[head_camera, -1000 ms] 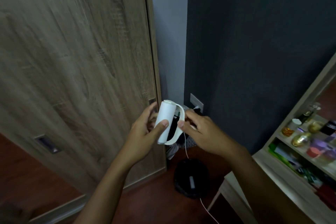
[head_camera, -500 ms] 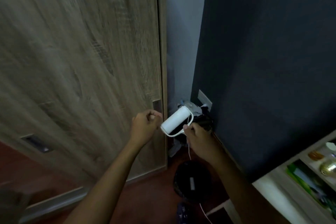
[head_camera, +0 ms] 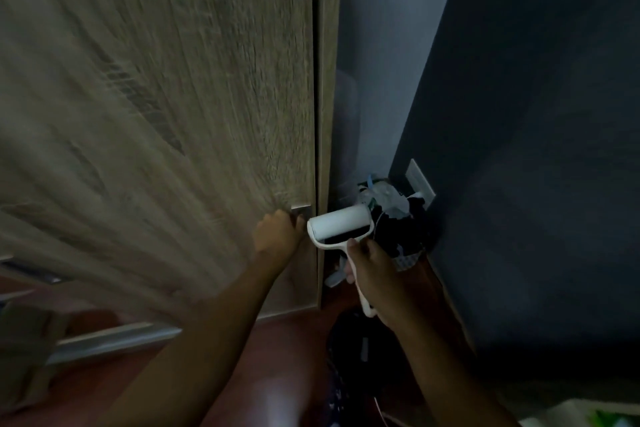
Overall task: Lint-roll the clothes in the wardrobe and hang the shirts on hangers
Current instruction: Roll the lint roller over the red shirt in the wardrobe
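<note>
Right hand point(head_camera: 374, 274) grips the handle of the white plastic lint roller point(head_camera: 341, 224). The roll axis runs roughly level, left to right, with the head up and just right of the door edge, its left end just beside my left hand point(head_camera: 277, 236). That hand is on the grey-brown wood-grain wardrobe door point(head_camera: 173, 114), fingers curled at the small recessed metal pull point(head_camera: 300, 210) near the door's right edge. Blur hides whether the fingertips are hooked inside. Key relation: the pull is right at the left knuckles, so left works the door and right only carries the tool. It looks like a sliding panel, so I judge travel goes left, with lots of room that way. The right side is tight: a narrow wooden side panel point(head_camera: 327, 114), then the dark blue-grey wall point(head_camera: 519, 149) with a white wall socket point(head_camera: 420, 184). A heap of dark and white clutter point(head_camera: 394, 222) sits in the corner, close behind the roller head. A black round object point(head_camera: 356, 350) lies on the red-brown floor point(head_camera: 277, 374) below my right wrist. Clothes aren't visible, presumably behind the door. Keep the roller clear of the clutter when pulling.
</note>
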{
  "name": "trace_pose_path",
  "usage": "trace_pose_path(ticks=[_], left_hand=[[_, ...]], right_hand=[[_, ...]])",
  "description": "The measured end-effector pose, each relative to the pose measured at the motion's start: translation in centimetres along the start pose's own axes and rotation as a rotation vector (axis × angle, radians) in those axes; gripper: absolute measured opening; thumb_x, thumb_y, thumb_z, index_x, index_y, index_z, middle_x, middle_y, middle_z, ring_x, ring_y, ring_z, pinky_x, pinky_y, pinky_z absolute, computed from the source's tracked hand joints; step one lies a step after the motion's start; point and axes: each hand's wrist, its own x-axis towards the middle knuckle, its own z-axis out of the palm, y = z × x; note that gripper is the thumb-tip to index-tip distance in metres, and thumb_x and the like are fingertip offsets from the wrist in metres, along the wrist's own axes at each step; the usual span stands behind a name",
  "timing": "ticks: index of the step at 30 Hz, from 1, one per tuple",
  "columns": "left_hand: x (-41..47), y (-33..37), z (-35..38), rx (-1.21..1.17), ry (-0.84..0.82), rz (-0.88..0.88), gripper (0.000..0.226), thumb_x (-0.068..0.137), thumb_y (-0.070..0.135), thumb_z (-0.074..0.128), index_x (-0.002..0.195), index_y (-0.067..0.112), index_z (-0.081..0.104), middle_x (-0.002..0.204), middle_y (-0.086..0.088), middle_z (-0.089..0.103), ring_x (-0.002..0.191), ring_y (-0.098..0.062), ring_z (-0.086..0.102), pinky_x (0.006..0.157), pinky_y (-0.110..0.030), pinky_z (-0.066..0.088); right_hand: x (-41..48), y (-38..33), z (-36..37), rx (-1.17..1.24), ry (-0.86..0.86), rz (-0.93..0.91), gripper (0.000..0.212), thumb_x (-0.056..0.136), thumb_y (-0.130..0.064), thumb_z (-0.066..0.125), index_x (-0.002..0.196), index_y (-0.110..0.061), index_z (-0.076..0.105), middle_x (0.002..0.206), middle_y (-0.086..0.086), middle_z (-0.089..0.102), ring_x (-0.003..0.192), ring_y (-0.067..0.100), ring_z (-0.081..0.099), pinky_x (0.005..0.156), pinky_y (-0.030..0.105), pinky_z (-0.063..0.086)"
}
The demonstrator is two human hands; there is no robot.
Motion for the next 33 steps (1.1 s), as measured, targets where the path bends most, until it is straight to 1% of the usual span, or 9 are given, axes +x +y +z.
trace_pose_path(ticks=[4, 8, 12, 18, 23, 26, 29, 31, 33], left_hand=[[0.6, -0.5, 0.1, 0.014, 0.014, 0.008, 0.045, 0.091, 0.044, 0.058, 0.057, 0.015, 0.053, 0.072, -0.016, 0.068, 0.072, -0.036, 0.068, 0.057, -0.031, 0.037], [0.8, -1.3, -0.4, 0.061, 0.02, 0.029, 0.032, 0.09, 0.035, 0.06, 0.08, 0.007, 0.073, 0.085, -0.018, 0.073, 0.083, -0.038, 0.069, 0.064, -0.034, 0.046], [0.4, -3.3, -1.8, 0.088, 0.051, -0.007, 0.034, 0.09, 0.037, 0.06, 0.083, 0.008, 0.073, 0.087, -0.019, 0.073, 0.085, -0.039, 0.069, 0.066, -0.036, 0.05], [-1.1, -7.8, -5.2, 0.092, 0.12, -0.165, 0.032, 0.09, 0.035, 0.061, 0.098, 0.006, 0.073, 0.098, -0.019, 0.073, 0.095, -0.04, 0.069, 0.075, -0.039, 0.053], [-2.4, -13.9, -8.2, 0.117, 0.244, -0.316, 0.038, 0.09, 0.05, 0.058, 0.086, 0.015, 0.073, 0.087, -0.013, 0.072, 0.087, -0.037, 0.069, 0.067, -0.037, 0.052], [-4.1, -16.2, -11.9, 0.074, 0.425, -0.367, 0.033, 0.094, 0.042, 0.055, 0.087, 0.013, 0.07, 0.079, -0.014, 0.071, 0.078, -0.039, 0.068, 0.064, -0.039, 0.052], [-5.2, -17.4, -17.6, -0.086, 0.819, -0.257, 0.024, 0.099, 0.033, 0.053, 0.096, 0.012, 0.067, 0.076, -0.008, 0.068, 0.07, -0.028, 0.066, 0.063, -0.037, 0.051], [-5.4, -17.1, -22.2, -0.228, 1.073, -0.132, 0.027, 0.1, 0.03, 0.054, 0.115, 0.008, 0.062, 0.101, -0.01, 0.065, 0.09, -0.02, 0.062, 0.079, -0.03, 0.049], [-5.1, -16.8, -25.9, -0.276, 1.183, -0.015, 0.045, 0.1, 0.032, 0.058, 0.136, 0.006, 0.052, 0.13, -0.015, 0.056, 0.119, -0.021, 0.054, 0.099, -0.027, 0.043]], right_hand=[[0.9, -0.1, 0.9, 0.087, 0.005, -0.026, 0.029, 0.104, -0.03, 0.046, 0.089, -0.007, 0.054, 0.068, 0.007, 0.053, 0.057, 0.015, 0.05, 0.05, 0.018, 0.043], [0.6, 0.0, 2.2, 0.158, -0.027, -0.005, 0.029, 0.103, -0.033, 0.048, 0.091, -0.008, 0.055, 0.07, 0.006, 0.053, 0.056, 0.019, 0.05, 0.048, 0.025, 0.041], [0.3, -0.5, 4.5, 0.21, -0.054, -0.022, 0.033, 0.103, -0.031, 0.048, 0.098, 0.001, 0.051, 0.071, 0.011, 0.05, 0.045, 0.015, 0.042, 0.04, 0.024, 0.036], [-0.5, -2.9, 9.1, 0.211, -0.197, -0.172, 0.029, 0.104, -0.03, 0.047, 0.094, -0.002, 0.048, 0.07, 0.01, 0.05, 0.04, 0.012, 0.04, 0.038, 0.021, 0.031], [-0.7, -6.0, 12.8, 0.178, -0.298, -0.307, 0.022, 0.103, -0.034, 0.049, 0.086, -0.021, 0.051, 0.068, 0.006, 0.053, 0.042, 0.014, 0.043, 0.039, 0.022, 0.033], [-0.8, -8.1, 14.6, 0.159, -0.347, -0.35, 0.02, 0.103, -0.035, 0.049, 0.089, -0.021, 0.052, 0.07, 0.005, 0.053, 0.045, 0.013, 0.044, 0.04, 0.023, 0.034], [-1.2, -10.1, 16.7, 0.135, -0.359, -0.377, 0.022, 0.103, -0.035, 0.048, 0.094, -0.016, 0.053, 0.072, 0.005, 0.053, 0.045, 0.013, 0.045, 0.04, 0.023, 0.035], [-1.5, -11.5, 18.8, 0.123, -0.343, -0.401, 0.023, 0.103, -0.035, 0.048, 0.097, -0.013, 0.054, 0.073, 0.005, 0.055, 0.042, 0.013, 0.045, 0.039, 0.024, 0.037], [-1.9, -13.0, 21.1, 0.137, -0.316, -0.416, 0.024, 0.103, -0.036, 0.048, 0.096, -0.014, 0.053, 0.072, 0.005, 0.056, 0.038, 0.013, 0.044, 0.038, 0.024, 0.038]])
